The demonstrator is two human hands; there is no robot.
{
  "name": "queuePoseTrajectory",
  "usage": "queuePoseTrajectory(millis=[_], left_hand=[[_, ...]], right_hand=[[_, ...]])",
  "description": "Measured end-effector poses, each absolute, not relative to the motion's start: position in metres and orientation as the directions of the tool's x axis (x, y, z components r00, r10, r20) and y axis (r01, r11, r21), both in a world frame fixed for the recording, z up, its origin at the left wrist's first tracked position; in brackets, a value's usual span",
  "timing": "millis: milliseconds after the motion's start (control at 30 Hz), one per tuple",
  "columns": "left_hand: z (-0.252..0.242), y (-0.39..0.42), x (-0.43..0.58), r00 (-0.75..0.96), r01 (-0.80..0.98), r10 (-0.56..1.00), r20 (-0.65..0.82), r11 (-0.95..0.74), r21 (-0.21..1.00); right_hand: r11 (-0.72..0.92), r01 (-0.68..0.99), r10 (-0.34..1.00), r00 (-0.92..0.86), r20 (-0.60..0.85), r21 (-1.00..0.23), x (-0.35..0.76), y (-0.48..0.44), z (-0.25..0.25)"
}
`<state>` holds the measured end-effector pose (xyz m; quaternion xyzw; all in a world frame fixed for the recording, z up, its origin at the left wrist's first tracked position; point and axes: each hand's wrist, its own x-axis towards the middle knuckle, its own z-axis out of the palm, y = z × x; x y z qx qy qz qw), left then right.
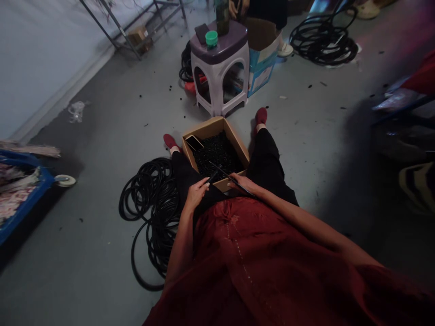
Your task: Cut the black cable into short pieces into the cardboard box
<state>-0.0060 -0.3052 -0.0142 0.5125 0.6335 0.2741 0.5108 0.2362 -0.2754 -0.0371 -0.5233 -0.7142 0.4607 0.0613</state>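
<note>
- Two hands to enter first. What does each hold?
- My left hand [197, 194] curls around a short black piece [212, 176], just above the near rim of a cardboard box [204, 131]. My right hand [242, 184] lies over a long thin black rod [231, 177], and I cannot tell whether its grip is closed. The two hands stand apart.
- Where do those items sit?
- Both are over the box, which stands on the floor [299, 181] between my outstretched legs in black trousers [268, 158]. Inside it lies a heap of small black pieces [217, 156], with a smartphone [194, 142] in the corner nearest my left foot.
- Next entries?
- One coil of black tubing [149, 213] beside my left leg, and a second coil [322, 40] well beyond my right foot. Also one purple-and-white plastic stool [219, 77] carrying a green cap [211, 38] and a dark bottle [222, 18], one blue-printed carton [261, 59] just behind it, and one blue cart [27, 194] off to my left.
- Anyone else?
- One co-worker's hand [234, 5] at the top edge, beyond the stool.
</note>
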Motion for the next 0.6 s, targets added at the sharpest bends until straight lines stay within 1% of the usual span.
queuePoseTrajectory(millis=[133,267,600], left_hand=[[-0.023,-0.306,-0.002,0.021,0.339,0.936,-0.352,0.325,0.883],[-0.027,-0.306,0.002,0.028,0.354,0.940,-0.340,0.309,0.883],[-0.016,-0.306,0.012,0.057,0.387,0.947,-0.317,0.271,0.881]], right_hand=[[0.049,0.711,0.820,-0.430,-0.378,-0.702,0.237,-0.276,-0.037],[0.063,0.723,0.834,-0.417,-0.362,-0.688,0.237,-0.276,-0.036],[0.074,0.743,0.856,-0.389,-0.340,-0.665,0.237,-0.276,-0.031]])
